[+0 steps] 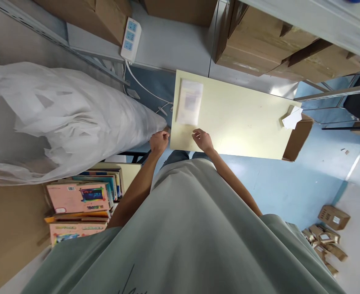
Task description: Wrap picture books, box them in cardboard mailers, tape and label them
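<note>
A flat white wrapped packet (190,102) lies near the left end of the cream-coloured tabletop (244,118). My right hand (202,139) is over the tabletop's near edge, just below the packet and apart from it. Its fingers are loosely bent, the thumb stands away from them, and nothing shows between them. Just off the tabletop's left edge is my left hand (159,142), its fingers curled together and no object visible in them. Beside it is the narrow end of a large white plastic sack (121,110).
A white power strip (131,40) with a trailing cable lies on the shelf beyond. Cardboard boxes (259,45) line the back. Folded white paper (292,117) rests at the tabletop's right end, beside an open carton (298,139). Pink-covered books (78,198) are stacked at left.
</note>
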The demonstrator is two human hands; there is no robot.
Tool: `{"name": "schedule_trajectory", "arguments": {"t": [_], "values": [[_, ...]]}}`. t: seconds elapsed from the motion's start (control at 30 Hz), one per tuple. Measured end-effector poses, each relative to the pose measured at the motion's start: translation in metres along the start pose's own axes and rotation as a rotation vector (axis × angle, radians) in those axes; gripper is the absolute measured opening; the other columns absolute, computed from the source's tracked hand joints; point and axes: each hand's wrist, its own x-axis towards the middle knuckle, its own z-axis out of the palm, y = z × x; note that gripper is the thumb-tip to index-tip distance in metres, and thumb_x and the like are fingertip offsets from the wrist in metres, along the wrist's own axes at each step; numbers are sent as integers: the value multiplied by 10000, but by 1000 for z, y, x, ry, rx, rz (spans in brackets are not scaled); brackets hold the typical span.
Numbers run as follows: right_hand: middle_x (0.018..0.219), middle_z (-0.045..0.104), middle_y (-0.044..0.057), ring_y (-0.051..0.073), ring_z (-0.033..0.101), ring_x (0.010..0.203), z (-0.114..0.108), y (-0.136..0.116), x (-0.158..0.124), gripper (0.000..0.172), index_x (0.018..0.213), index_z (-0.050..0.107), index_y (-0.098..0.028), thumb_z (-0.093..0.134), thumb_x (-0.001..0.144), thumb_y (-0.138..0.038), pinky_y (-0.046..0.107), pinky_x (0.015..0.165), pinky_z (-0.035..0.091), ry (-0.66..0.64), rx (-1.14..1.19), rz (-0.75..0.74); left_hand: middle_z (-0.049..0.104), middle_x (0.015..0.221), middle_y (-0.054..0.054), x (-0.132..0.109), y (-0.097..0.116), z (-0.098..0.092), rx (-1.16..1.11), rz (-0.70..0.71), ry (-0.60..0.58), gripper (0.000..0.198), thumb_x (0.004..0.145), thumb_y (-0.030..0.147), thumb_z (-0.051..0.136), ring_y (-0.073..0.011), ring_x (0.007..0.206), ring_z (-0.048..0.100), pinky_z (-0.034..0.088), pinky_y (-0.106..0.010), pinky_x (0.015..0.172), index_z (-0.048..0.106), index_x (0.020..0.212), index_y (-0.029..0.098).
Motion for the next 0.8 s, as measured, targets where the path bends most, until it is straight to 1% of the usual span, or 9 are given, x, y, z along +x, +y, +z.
{"name": "schedule_trajectory", "arguments": {"t": [0.07, 0.13, 0.27, 0.3, 0.43, 0.5, 0.63, 0.73, 0.8], "values": [[1172, 869, 72, 231, 814, 1061, 1, 3, -1, 225, 1256, 778, -249, 647, 1074, -231, 362, 1012, 624, -11, -17, 7, 879, 1232, -105, 5, 1, 0, -1, 17, -7, 284, 1048, 272, 603, -316, 1172, 790, 568, -408, 1113, 870, 1141, 252], [1181, 868, 78, 238, 810, 1099, 2, 6, -2, 223, 1250, 780, -248, 641, 1077, -232, 361, 1024, 620, -24, -39, 16, 868, 1245, -129, 13, 0, -2, -14, 19, 20, 291, 1036, 237, 584, -329, 1170, 783, 568, -430, 1118, 863, 1119, 239], [1225, 854, 89, 255, 795, 1151, 7, 12, -2, 237, 1243, 782, -241, 628, 1067, -204, 374, 1063, 606, -55, -110, 40, 849, 1219, -160, 37, -5, -19, -45, -54, 192, 297, 1020, 207, 567, -343, 1170, 761, 567, -448, 1119, 845, 1125, 212], [1240, 849, 91, 258, 792, 1157, 8, 13, -2, 239, 1239, 780, -239, 628, 1060, -192, 378, 1074, 603, -60, -126, 46, 852, 1192, -155, 44, -7, -25, -41, -52, 206, 276, 1019, 230, 592, -346, 1159, 759, 569, -448, 1118, 847, 1125, 210], [1299, 825, 103, 258, 778, 1164, 13, 14, 1, 218, 1210, 764, -232, 624, 1053, -175, 383, 1083, 601, -59, -150, 62, 866, 1134, -138, 62, -7, -44, -7, 27, 152, 255, 1010, 290, 675, -354, 1123, 777, 585, -453, 1106, 878, 1137, 200], [1306, 818, 106, 261, 772, 1164, 14, 13, 3, 180, 1162, 754, -236, 626, 1052, -177, 386, 1073, 604, -55, -158, 67, 874, 1134, -135, 61, -2, -44, -11, 52, 116, 266, 1020, 299, 684, -343, 1103, 792, 601, -441, 1079, 889, 1156, 196], [1266, 823, 104, 277, 761, 1161, 10, 9, 6, 131, 1099, 734, -240, 616, 1067, -193, 406, 1059, 602, -84, -167, 71, 892, 1133, -113, 47, 6, -31, -30, 83, 47, 232, 1008, 292, 718, -324, 1102, 817, 613, -398, 1050, 908, 1113, 210], [1263, 823, 103, 270, 763, 1142, 9, 8, 6, 125, 1107, 728, -235, 612, 1076, -199, 402, 1049, 605, -93, -169, 73, 898, 1111, -93, 35, 6, -22, -74, 100, -7, 232, 1003, 286, 709, -313, 1097, 831, 612, -371, 1055, 918, 1079, 219], [1267, 820, 99, 261, 766, 1127, 8, 8, 6, 123, 1107, 727, -238, 614, 1076, -200, 395, 1046, 609, -96, -166, 67, 900, 1117, -90, 29, 4, -19, -118, 89, -40, 257, 997, 281, 695, -297, 1065, 841, 619, -349, 1036, 921, 1101, 215]]}}
